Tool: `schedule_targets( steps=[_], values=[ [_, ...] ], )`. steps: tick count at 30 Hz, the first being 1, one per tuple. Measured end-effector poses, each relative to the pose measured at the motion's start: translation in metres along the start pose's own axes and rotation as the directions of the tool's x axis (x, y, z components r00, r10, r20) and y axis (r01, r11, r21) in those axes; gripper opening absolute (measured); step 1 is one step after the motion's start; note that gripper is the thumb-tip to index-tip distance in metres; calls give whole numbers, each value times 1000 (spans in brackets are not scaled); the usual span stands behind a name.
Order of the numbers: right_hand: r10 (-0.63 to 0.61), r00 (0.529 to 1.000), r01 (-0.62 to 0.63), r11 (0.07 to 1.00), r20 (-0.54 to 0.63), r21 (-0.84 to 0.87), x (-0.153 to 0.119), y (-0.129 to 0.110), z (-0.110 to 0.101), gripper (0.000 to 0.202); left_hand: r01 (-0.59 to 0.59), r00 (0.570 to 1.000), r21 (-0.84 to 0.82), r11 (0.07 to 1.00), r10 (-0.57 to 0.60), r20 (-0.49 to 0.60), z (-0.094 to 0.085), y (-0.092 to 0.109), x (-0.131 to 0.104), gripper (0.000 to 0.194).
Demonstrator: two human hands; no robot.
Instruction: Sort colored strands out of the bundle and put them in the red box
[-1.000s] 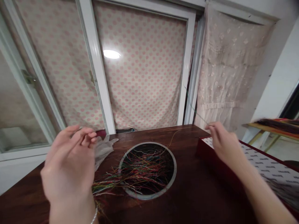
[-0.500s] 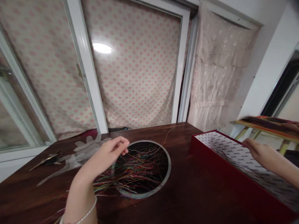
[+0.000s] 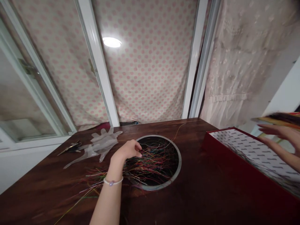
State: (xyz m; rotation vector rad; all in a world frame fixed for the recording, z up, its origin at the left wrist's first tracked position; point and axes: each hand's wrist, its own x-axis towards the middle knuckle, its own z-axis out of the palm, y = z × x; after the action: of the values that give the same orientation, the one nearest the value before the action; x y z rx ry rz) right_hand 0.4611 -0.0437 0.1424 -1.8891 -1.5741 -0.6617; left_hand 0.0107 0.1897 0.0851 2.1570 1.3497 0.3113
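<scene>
My left hand (image 3: 132, 149) is over the left rim of a round dark tray (image 3: 180, 162) with a grey edge. Its thumb and fingertips are apart, near the many coloured threads (image 3: 150, 164) that lie across the tray and spill over its left side. At the right edge, my right hand (image 3: 281, 137) is spread above the far side of a red box (image 3: 222, 159), and nothing shows between its fingers. Inside the box, which has a white printed lining, lie thin dark strands (image 3: 253, 161).
Crumpled clear plastic gloves (image 3: 99, 145) and scissors (image 3: 72, 147) lie on the brown table (image 3: 187, 200) at the left. Beyond the table stand window frames with a dotted curtain (image 3: 150, 68). A bench with dark fibres (image 3: 288, 118) is at the far right.
The view has shifted, so the scene sits further right. My left hand has lowered toward the threads and its pinched fingers have parted. My right hand has opened from a pinch.
</scene>
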Motion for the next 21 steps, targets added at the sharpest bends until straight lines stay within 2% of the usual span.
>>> schedule_targets(
  steps=[2, 5, 7, 10, 13, 16, 19, 21],
  values=[
    [-125, 992, 124, 992, 35, 32, -1, -41, -1, 59, 10, 997, 25, 1000, -12, 77, 13, -1, 10, 37],
    [-266, 959, 237, 941, 97, 240, -2, -108, 11, 35, 6, 985, 82, 997, -20, 171, 27, 3, 18, 21],
    [-377, 917, 306, 873, 127, 380, -1, -145, 31, 26, 5, 977, 124, 992, -32, 213, 33, 8, 19, 20],
    [-501, 808, 289, 795, 310, 534, 5, -185, 74, 25, 3, 968, 169, 986, -45, 246, 39, 14, 19, 23],
    [-536, 747, 265, 782, 393, 564, 11, -209, 122, 34, -2, 964, 189, 982, -48, 260, 43, 16, 21, 25],
    [-551, 710, 262, 784, 439, 563, 15, -220, 164, 42, -2, 962, 197, 980, -52, 268, 46, 17, 23, 26],
    [-529, 693, 239, 810, 490, 536, 16, -222, 192, 21, -6, 963, 191, 982, -46, 266, 47, 18, 23, 26],
    [-517, 687, 228, 821, 511, 523, 17, -221, 200, 8, -16, 968, 175, 984, -29, 251, 44, 19, 21, 26]
  ],
)
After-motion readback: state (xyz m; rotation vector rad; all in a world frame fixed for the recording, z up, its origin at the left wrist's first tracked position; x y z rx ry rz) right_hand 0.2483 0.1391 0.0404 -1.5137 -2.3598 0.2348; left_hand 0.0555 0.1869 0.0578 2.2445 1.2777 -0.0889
